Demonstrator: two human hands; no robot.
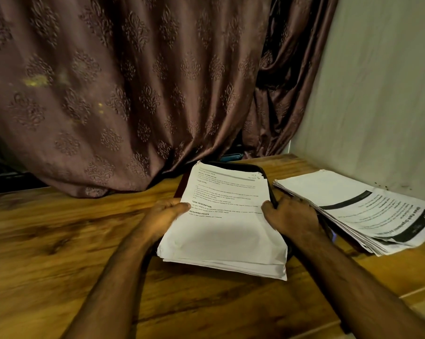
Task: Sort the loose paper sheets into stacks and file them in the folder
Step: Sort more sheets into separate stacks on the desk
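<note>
Both hands hold a thick stack of printed sheets point(224, 226) above a dark folder point(267, 177) on the wooden desk point(60, 241). The left hand point(163, 217) grips the stack's left edge, thumb on top; the right hand point(288, 216) grips its right edge along with the folder's rim. A second stack of papers point(358, 211) lies just right of the folder, beside the wall point(377, 94). A patterned curtain point(133, 81) hangs behind.

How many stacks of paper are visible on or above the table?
2. One stack is held in both hands over the dark folder; the other stack lies on the table at right, near the wall. More may be hidden.
</note>
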